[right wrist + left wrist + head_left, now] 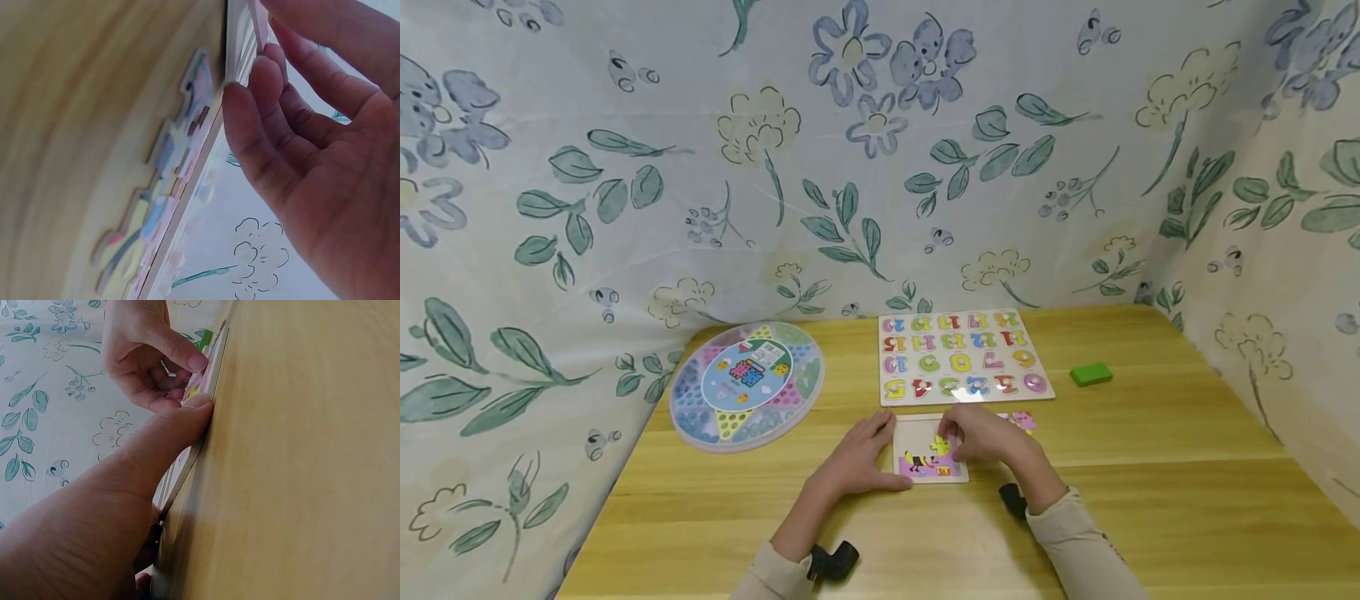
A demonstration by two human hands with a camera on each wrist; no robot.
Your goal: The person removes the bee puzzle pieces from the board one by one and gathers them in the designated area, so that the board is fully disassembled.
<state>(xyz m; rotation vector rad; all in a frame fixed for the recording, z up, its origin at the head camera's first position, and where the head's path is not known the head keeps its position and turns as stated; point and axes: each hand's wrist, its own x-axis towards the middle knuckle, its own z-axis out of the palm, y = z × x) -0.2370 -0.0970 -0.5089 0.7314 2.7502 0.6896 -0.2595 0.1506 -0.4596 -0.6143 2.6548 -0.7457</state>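
A small square puzzle tray (pixel 914 429) lies on the table, with a bee picture partly laid in its lower part. My left hand (pixel 859 460) rests against the tray's left side, its fingers reaching to the upper left corner and its thumb extended along the near edge. Over the tray's right part, my right hand (pixel 985 435) pinches a puzzle piece (pixel 259 24) between thumb and fingers; most of that piece is hidden. A yellow piece (pixel 939 446) shows beside the right fingertips. Loose puzzle pieces (pixel 1021 421) lie right of the tray, partly behind the right hand.
A number board (pixel 951 400) lies just beyond the tray. At the left is a round game board (pixel 688 400) with a star pattern. A green block (pixel 1091 374) sits at the right. Floral cloth (pixel 850 225) hangs behind the wooden table (pixel 1187 500).
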